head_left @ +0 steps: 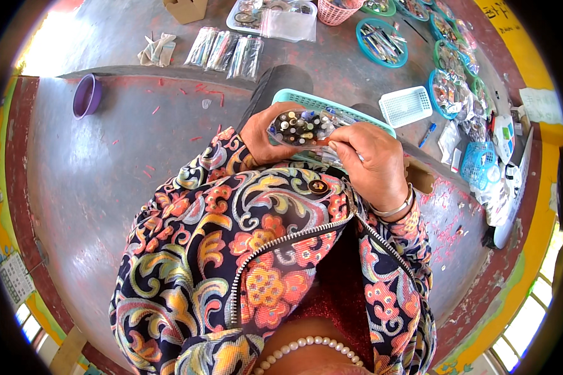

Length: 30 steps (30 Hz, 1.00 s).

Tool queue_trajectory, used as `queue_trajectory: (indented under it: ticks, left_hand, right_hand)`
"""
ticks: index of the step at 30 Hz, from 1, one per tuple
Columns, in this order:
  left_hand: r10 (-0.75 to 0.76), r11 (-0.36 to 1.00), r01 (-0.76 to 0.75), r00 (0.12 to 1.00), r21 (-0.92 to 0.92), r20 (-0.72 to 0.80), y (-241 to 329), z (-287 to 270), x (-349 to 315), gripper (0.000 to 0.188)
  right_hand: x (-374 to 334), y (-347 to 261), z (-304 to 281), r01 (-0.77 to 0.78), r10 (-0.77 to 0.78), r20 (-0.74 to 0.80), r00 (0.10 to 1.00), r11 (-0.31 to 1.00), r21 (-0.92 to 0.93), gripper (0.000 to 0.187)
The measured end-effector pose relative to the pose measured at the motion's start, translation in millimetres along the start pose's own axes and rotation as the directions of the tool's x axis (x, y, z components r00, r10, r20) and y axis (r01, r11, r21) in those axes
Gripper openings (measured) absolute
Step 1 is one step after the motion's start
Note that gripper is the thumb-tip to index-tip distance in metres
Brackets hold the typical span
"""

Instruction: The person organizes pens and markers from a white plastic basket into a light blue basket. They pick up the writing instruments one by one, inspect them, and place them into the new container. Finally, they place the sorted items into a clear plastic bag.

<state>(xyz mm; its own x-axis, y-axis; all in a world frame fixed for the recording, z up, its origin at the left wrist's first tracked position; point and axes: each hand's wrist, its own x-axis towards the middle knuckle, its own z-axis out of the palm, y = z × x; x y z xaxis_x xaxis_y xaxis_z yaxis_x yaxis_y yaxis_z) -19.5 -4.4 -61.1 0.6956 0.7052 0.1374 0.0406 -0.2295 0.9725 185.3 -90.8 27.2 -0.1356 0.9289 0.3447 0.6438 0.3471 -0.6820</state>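
My left hand (264,134) is wrapped round one side of a clear plastic bag of pens (299,129). The pens stand packed together, their dark, white and blue ends facing up. At the bag's right edge, my right hand (374,161) is closed, thumb and forefinger pinching the rim. Whether a single pen is also between those fingers is too small to tell. Beneath both hands a light teal plastic basket (294,96) rests on my lap, with more pens in clear wrapping partly showing inside. My hands and the bag hide much of it.
Ahead lie bagged pens (224,51), work gloves (157,50) and a white tray (275,24). A teal round basket of pens (381,42), a white basket (405,106) and several filled baskets stand to the right. A purple basin (87,97) is at left; red scraps dot the floor.
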Motion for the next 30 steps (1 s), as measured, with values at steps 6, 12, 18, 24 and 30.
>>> queue_trajectory:
  ticks: [6, 12, 18, 24, 30]
  left_hand:
    - [0.014, 1.000, -0.014, 1.000, 0.004, 0.012, -0.8, -2.0, -2.3, 0.057]
    - [0.042, 0.997, -0.042, 0.999, 0.063, 0.006, 3.4, -0.7, -0.9, 0.057]
    - [0.025, 0.999, -0.025, 1.000, -0.032, -0.014, -2.1, -2.6, -0.8, 0.059]
    - [0.055, 0.998, -0.057, 0.997, -0.040, -0.061, -9.7, -1.3, -0.7, 0.064]
    - [0.072, 0.995, -0.078, 0.993, -0.064, -0.096, -13.7, -3.2, -3.5, 0.074]
  right_hand:
    - [0.2, 3.4, 4.4, -0.036, 0.036, 0.045, 0.998, 0.999, -0.006, 0.010]
    - [-3.3, 17.9, 13.4, 0.002, 0.002, 0.113, 0.994, 0.999, -0.040, 0.007]
    - [-4.6, 17.3, 14.7, -0.022, 0.021, 0.077, 0.997, 1.000, 0.012, 0.016]
    - [-7.3, 21.9, 14.6, -0.018, 0.016, 0.098, 0.995, 1.000, 0.017, 0.021]
    - [-5.8, 22.6, 18.3, 0.023, -0.025, 0.100, 0.995, 0.999, 0.024, 0.022]
